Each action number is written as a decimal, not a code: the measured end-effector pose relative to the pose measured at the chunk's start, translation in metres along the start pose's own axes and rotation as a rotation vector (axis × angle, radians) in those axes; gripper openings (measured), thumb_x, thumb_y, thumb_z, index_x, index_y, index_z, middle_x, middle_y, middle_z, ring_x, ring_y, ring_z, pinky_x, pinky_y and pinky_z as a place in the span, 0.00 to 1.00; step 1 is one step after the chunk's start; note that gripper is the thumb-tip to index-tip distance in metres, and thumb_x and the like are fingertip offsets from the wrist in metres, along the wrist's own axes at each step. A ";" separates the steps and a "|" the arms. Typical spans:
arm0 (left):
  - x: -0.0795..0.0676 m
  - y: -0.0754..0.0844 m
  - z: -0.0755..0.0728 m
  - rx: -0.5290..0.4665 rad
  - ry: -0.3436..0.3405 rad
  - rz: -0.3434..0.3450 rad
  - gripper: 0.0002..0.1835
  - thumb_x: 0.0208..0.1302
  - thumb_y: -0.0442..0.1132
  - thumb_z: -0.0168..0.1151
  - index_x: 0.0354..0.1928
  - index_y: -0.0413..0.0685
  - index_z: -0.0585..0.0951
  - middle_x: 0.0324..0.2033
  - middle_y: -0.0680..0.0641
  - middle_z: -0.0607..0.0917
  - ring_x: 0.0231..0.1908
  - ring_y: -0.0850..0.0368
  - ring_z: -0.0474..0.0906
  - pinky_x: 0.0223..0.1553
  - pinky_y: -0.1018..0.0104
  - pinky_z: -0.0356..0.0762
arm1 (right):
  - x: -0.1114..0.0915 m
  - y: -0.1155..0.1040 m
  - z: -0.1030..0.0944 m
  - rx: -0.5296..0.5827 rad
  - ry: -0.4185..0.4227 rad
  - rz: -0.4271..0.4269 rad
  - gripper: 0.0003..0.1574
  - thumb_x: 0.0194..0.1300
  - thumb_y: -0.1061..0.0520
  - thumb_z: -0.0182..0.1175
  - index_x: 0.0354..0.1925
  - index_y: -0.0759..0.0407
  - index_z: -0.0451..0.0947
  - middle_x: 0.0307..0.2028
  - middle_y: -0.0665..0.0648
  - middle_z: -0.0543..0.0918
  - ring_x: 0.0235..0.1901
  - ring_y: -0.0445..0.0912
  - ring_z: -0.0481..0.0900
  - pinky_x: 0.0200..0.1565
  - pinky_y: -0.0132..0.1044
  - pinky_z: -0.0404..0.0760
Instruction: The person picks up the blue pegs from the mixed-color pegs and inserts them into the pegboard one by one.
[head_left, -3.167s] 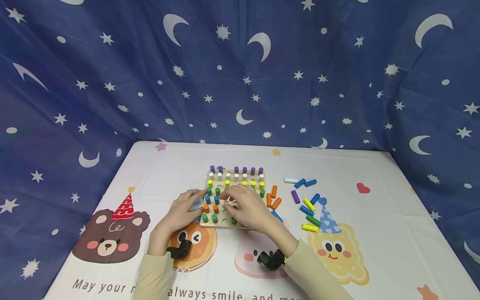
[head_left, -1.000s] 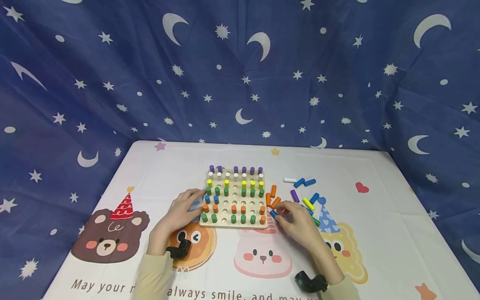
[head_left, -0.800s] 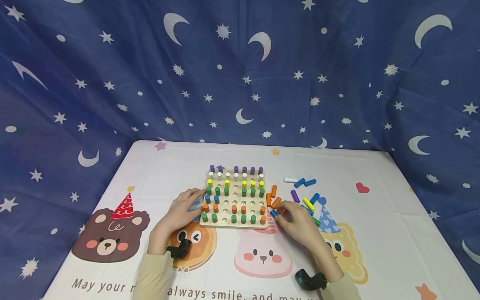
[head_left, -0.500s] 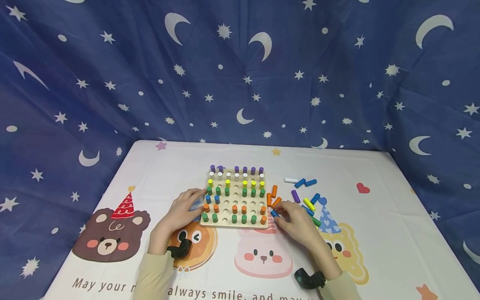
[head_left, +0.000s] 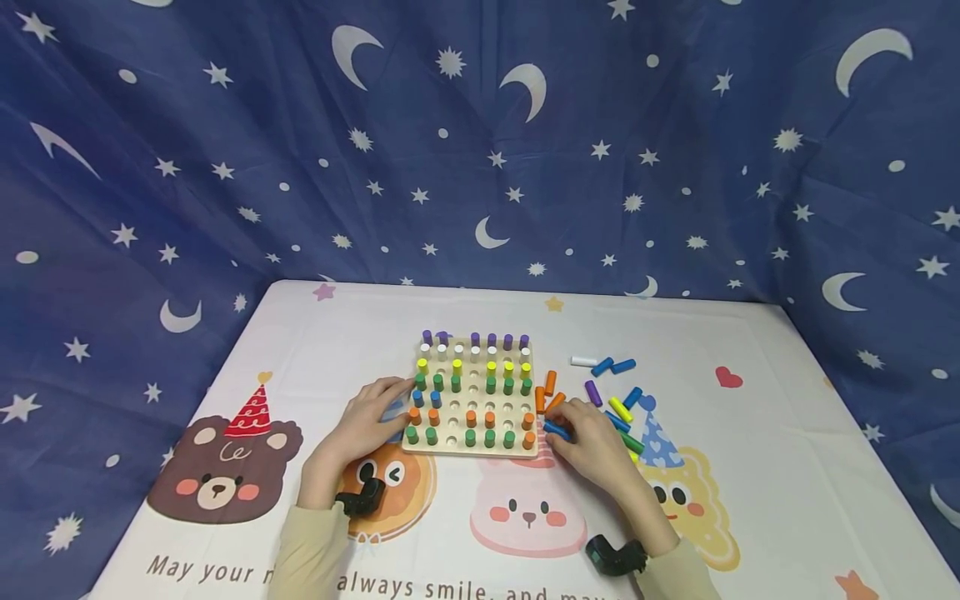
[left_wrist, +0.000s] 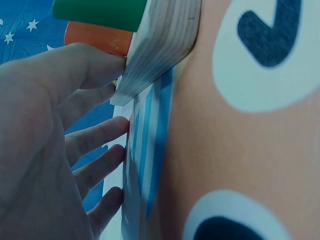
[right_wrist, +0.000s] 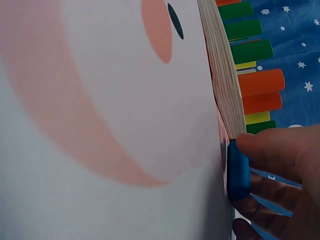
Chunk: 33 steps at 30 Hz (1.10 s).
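A wooden pegboard [head_left: 471, 452] carries upright pegs in rows by colour: purple, white, yellow, green, blue, orange and green, with several bare holes. My left hand [head_left: 367, 417] rests along its left side. In the left wrist view, the thumb touches the board's edge beside an orange peg [left_wrist: 97, 38], with the other fingers loosely extended. Just off the board's right front corner, my right hand [head_left: 596, 442] pinches a blue peg [right_wrist: 238, 170] lying low over the cloth, thumb at the end nearer the board. An orange peg [head_left: 529, 439] stands at the right end of the front row.
Orange pegs [head_left: 551, 382] lie right of the board. Beyond them are scattered a white peg [head_left: 583, 361], a purple peg [head_left: 593, 393], a yellow peg [head_left: 621, 408], a green peg [head_left: 632, 442] and several blue ones. A printed white cloth [head_left: 360, 321] covers the table; a starry blue curtain [head_left: 480, 125] surrounds it.
My right hand has moved from over the board to the blue peg at its right. Over the last half second that peg has shifted slightly and shows more. The left hand stays in place.
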<state>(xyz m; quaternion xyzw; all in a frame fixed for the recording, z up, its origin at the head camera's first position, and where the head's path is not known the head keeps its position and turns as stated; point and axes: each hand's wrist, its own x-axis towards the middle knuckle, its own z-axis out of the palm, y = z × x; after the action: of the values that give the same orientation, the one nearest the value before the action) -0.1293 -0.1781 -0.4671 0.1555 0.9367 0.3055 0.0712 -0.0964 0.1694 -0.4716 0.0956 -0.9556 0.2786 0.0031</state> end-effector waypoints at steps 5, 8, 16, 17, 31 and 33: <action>0.001 0.000 0.001 0.003 0.003 0.005 0.30 0.66 0.42 0.56 0.70 0.51 0.66 0.65 0.42 0.69 0.68 0.38 0.59 0.65 0.33 0.54 | 0.001 -0.001 0.000 -0.023 0.006 -0.001 0.15 0.56 0.53 0.70 0.43 0.52 0.82 0.35 0.48 0.80 0.35 0.43 0.71 0.40 0.37 0.72; 0.001 0.000 0.001 -0.001 0.005 0.005 0.30 0.66 0.42 0.56 0.70 0.51 0.66 0.64 0.42 0.69 0.68 0.38 0.59 0.65 0.33 0.54 | 0.002 -0.001 0.001 -0.040 0.014 -0.007 0.15 0.54 0.54 0.70 0.42 0.52 0.82 0.35 0.48 0.80 0.35 0.43 0.72 0.41 0.38 0.73; 0.001 0.002 0.001 -0.011 0.003 0.001 0.30 0.65 0.43 0.56 0.70 0.50 0.66 0.65 0.42 0.69 0.68 0.39 0.59 0.66 0.33 0.53 | 0.002 -0.001 0.003 -0.086 0.039 -0.028 0.14 0.51 0.57 0.72 0.38 0.52 0.82 0.32 0.48 0.79 0.33 0.42 0.71 0.42 0.39 0.72; 0.001 0.002 0.001 -0.008 0.004 0.003 0.30 0.65 0.42 0.56 0.70 0.50 0.66 0.65 0.42 0.69 0.68 0.39 0.59 0.66 0.33 0.53 | 0.002 -0.001 0.003 -0.090 0.041 -0.029 0.13 0.51 0.57 0.72 0.37 0.52 0.82 0.32 0.48 0.79 0.33 0.42 0.71 0.42 0.39 0.72; 0.000 0.003 0.000 0.005 0.000 -0.008 0.30 0.66 0.42 0.57 0.70 0.51 0.66 0.64 0.43 0.69 0.68 0.39 0.59 0.66 0.33 0.54 | 0.001 -0.004 -0.001 -0.077 0.027 0.014 0.14 0.52 0.55 0.72 0.40 0.51 0.83 0.33 0.48 0.81 0.32 0.42 0.71 0.41 0.37 0.70; 0.000 0.003 -0.001 0.004 0.000 -0.006 0.30 0.66 0.42 0.57 0.70 0.50 0.66 0.64 0.42 0.69 0.68 0.39 0.59 0.66 0.33 0.54 | 0.000 -0.004 -0.002 -0.071 0.025 0.018 0.15 0.52 0.55 0.72 0.40 0.51 0.83 0.34 0.49 0.82 0.33 0.43 0.71 0.42 0.37 0.70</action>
<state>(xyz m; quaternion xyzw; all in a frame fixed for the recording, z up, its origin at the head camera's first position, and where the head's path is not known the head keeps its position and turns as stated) -0.1283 -0.1763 -0.4647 0.1527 0.9379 0.3033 0.0717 -0.0962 0.1671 -0.4672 0.0834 -0.9656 0.2459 0.0160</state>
